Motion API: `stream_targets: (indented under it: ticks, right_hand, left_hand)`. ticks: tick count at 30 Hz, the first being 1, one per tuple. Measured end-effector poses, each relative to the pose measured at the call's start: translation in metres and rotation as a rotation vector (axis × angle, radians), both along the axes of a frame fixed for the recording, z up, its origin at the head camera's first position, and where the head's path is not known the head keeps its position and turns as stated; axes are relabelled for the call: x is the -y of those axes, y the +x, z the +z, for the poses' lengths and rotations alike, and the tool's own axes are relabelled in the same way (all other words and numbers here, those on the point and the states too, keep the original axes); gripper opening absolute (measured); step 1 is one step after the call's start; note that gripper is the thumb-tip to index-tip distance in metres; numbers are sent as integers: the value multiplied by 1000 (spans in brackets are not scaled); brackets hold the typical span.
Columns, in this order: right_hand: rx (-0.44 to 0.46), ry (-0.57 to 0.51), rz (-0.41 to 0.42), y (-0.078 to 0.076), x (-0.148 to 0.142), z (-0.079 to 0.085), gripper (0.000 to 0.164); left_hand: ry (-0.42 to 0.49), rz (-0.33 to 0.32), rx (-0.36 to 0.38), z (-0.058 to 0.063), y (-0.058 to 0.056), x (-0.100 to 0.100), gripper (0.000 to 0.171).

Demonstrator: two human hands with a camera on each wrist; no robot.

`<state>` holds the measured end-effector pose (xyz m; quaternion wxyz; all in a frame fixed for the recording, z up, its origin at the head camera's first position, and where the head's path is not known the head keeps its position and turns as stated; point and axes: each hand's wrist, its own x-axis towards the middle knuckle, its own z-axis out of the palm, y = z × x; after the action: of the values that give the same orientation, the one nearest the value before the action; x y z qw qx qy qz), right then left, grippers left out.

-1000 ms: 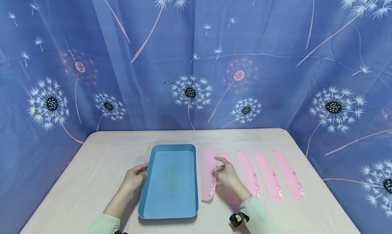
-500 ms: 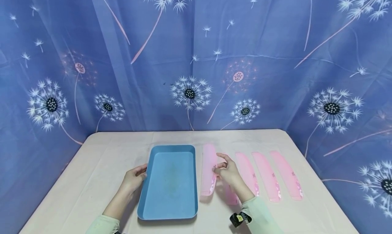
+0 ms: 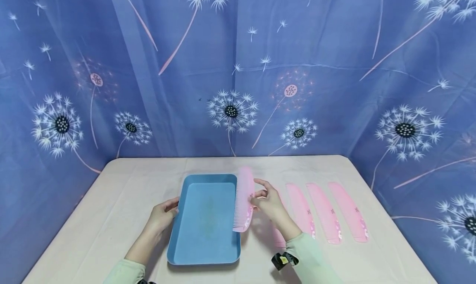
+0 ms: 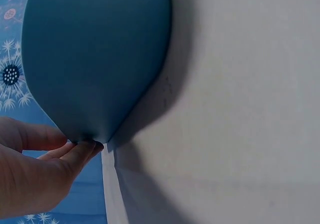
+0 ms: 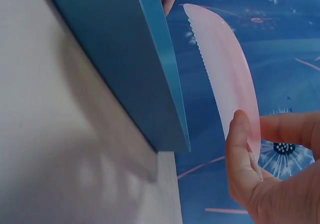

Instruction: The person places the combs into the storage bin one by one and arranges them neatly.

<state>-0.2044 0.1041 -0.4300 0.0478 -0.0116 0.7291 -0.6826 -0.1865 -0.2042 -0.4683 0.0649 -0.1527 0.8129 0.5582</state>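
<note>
My right hand (image 3: 269, 202) pinches a pink comb (image 3: 244, 199) between thumb and fingers along its smooth back edge. The comb is raised, its teeth facing left, and it overlaps the right rim of a blue rectangular tray (image 3: 208, 257) in the head view. From the right wrist view, the lifted comb (image 5: 220, 59) stands apart from the tray wall (image 5: 115, 59). My left hand (image 3: 163, 215) holds the tray at its left side. Thumb and fingers (image 4: 75, 156) meet the tray's edge in the left wrist view.
Several more pink combs lie in a row on the right: one comb (image 3: 278, 236) partly hidden by my right arm, then others (image 3: 302, 209), (image 3: 324, 211) and an outermost comb (image 3: 348, 211). A pale cloth covers the table (image 3: 111, 218). Blue dandelion-patterned curtains (image 3: 186, 110) hang behind.
My right hand has raised the comb from beside the tray and moved it left, over the tray's right rim. My left hand and the tray stay in place.
</note>
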Motion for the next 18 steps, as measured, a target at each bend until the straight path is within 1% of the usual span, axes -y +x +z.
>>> stream_targets:
  ticks: [8, 13, 18]
  right_hand:
    - [4, -42, 43, 1, 15, 1, 65]
    - [1, -55, 76, 3, 25, 0, 65]
    - [-1, -93, 106, 5, 35, -1, 65]
  left_hand:
    - [17, 11, -13, 0, 0, -1, 45]
    - [21, 6, -17, 2, 0, -2, 45]
    - [25, 6, -15, 3, 1, -1, 45]
